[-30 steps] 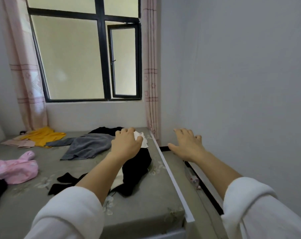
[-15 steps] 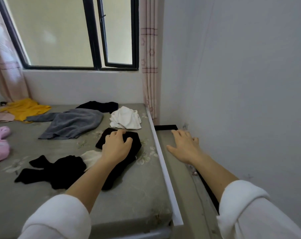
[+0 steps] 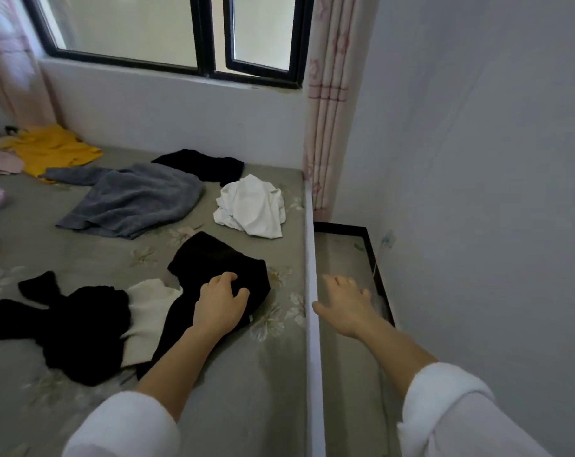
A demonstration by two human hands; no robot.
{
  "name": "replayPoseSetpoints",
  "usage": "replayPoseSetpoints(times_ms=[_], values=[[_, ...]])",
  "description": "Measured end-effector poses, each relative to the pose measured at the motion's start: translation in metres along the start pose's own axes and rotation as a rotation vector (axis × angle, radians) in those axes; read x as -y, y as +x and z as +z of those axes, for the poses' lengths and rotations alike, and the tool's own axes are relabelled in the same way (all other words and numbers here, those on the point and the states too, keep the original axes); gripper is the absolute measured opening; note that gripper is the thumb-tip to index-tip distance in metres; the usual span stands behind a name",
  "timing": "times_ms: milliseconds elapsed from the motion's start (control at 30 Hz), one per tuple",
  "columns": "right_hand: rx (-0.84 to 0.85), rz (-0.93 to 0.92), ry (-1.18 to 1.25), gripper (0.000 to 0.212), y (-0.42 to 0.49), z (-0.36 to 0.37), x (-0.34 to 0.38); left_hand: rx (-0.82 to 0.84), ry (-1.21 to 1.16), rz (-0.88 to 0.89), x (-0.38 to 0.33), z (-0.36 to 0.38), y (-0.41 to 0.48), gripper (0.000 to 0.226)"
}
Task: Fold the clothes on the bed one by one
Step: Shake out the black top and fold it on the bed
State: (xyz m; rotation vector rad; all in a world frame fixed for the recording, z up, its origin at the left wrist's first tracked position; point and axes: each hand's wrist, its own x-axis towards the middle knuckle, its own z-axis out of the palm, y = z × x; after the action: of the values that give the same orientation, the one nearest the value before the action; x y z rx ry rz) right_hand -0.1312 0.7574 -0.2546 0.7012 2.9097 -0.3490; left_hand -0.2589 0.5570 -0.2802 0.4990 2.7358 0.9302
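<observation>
Clutching the black garment (image 3: 213, 255), left hand (image 3: 220, 308) curls; right hand (image 3: 348, 305) (fingers (image 3: 337, 282) spread) hangs beside the bed (image 3: 246, 390).

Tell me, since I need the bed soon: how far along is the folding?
Done: nothing looks folded. In hand: the left hand grips the black garment; the right hand is open. Remaining: white top, grey sweater, yellow shirt, all crumpled.

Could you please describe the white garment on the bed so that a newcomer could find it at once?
From the pink curtain right of the window, drop to the far right corner of the bed, where the white garment lies. It alone is bright white and bunched up; the grey garment to its left lies spread out, and its other neighbours are black.
</observation>
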Motion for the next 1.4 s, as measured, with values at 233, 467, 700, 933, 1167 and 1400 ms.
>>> replayPoseSetpoints(times_ms=[233, 467, 700, 933, 1167, 1400], values=[[0.206, -0.239, -0.040, 0.062, 0.138, 0.036, -0.032, -0.036, -0.011, -0.306, 0.019, 0.077, 0.063, 0.051], [0.415, -0.484, -0.082, 0.063, 0.253, 0.070, -0.093, -0.108, -0.160, -0.700, -0.022, 0.186, 0.131, 0.051], [0.530, -0.593, -0.176, 0.063, 0.320, 0.097, -0.099, -0.275, -0.154, -0.832, -0.009, 0.207, 0.155, 0.055], [0.462, -0.776, -0.134, 0.070, 0.358, 0.138, -0.028, -0.436, -0.008, -0.986, 0.058, 0.188, 0.151, 0.062], [0.297, -1.076, -0.140, 0.080, 0.395, 0.161, 0.051, -0.426, 0.105, -1.070, 0.134, 0.165, 0.179, 0.096], [0.325, -1.422, -0.391, 0.091, 0.432, 0.188, 0.122, -0.201, 0.016, -1.149, 0.186, 0.153, 0.185, 0.107]])
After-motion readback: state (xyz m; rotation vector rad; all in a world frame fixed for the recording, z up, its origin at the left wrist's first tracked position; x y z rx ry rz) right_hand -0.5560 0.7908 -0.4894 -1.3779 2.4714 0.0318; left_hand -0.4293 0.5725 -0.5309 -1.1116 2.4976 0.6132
